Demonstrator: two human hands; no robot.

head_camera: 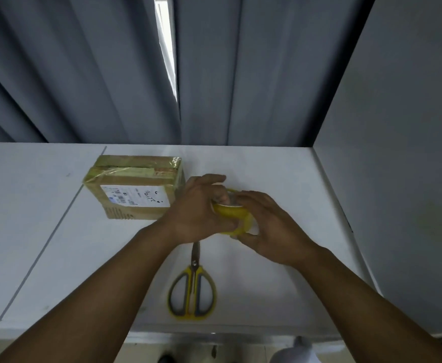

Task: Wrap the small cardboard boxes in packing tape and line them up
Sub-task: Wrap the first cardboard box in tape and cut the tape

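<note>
Yellow-tinted, the tape roll [231, 214] is held just right of the cardboard box [136, 189], above the bench [280, 166]. It is gripped by the left hand [201, 208], fingers curled round it, and pinched on its other side by the right hand [269, 224], apparently in search of the free end. If that end is lifted crookedly, the film may split or stick to itself. The box — already partly taped — lies unheld and may be dragged when tape is drawn; the scissors [192, 292], right of the box and nearer the person, could be knocked by a wrist.
</note>
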